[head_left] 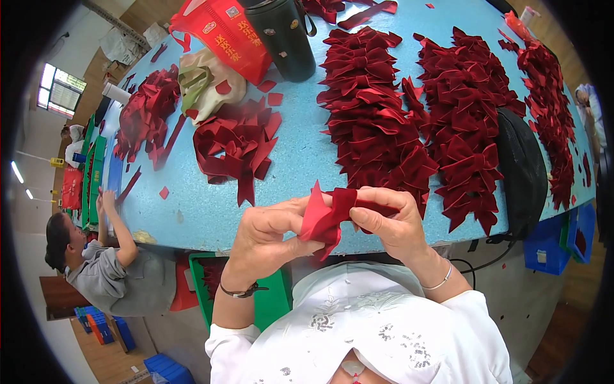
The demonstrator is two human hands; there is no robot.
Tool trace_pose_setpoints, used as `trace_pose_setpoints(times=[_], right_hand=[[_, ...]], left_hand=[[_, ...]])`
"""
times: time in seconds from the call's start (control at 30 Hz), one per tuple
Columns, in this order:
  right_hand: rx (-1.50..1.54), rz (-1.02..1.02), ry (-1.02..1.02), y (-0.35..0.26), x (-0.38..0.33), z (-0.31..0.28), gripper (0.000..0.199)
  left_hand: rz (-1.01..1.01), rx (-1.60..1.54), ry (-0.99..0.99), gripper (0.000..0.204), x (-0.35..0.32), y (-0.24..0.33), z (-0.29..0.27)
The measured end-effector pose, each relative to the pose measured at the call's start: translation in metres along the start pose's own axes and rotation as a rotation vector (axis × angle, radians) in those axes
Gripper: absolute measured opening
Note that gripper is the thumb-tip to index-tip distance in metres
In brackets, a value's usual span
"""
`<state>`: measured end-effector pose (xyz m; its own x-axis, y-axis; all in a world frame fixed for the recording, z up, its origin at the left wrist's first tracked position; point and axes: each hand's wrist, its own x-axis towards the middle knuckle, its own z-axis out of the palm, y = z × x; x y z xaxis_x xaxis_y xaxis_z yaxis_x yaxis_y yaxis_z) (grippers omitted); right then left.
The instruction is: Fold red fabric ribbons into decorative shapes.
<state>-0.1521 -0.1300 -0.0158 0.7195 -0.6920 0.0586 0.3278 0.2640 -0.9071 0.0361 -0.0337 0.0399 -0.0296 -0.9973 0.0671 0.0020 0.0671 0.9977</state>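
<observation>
Both hands, left hand (pixel 268 233) and right hand (pixel 393 221), pinch a folded red velvet ribbon (pixel 326 214) together at the near edge of the blue table (pixel 300 153); far left lies a red printed bag (pixel 230 35) beside a black cylindrical case (pixel 284 35), finished bows (pixel 377 115) heaped right

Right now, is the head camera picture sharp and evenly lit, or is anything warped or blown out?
Head view: the hands, left and right, and the red ribbon piece are sharp and evenly lit; the blue table edge bows from fisheye; black corners; the window at left is blown out.
</observation>
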Motion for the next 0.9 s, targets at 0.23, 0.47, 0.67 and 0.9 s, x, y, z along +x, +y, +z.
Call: trace_pose_setpoints(times=[0.23,0.47,0.67,0.9], right_hand=[[-0.112,-0.083,0.060,-0.003,0.001,0.006,0.017],[-0.083,-0.128,0.167,0.001,0.000,0.010,0.015],[-0.026,-0.052,0.243,0.001,-0.001,0.013,0.014],[-0.015,-0.054,0.257,-0.004,-0.001,0.015,0.013]], left_hand=[[-0.053,-0.069,0.028,0.015,0.000,0.001,0.005],[0.186,0.205,0.091,0.020,0.004,0.000,0.016],[0.305,0.347,0.242,0.028,0.003,0.002,0.023],[0.334,0.464,0.332,0.031,0.005,0.001,0.023]])
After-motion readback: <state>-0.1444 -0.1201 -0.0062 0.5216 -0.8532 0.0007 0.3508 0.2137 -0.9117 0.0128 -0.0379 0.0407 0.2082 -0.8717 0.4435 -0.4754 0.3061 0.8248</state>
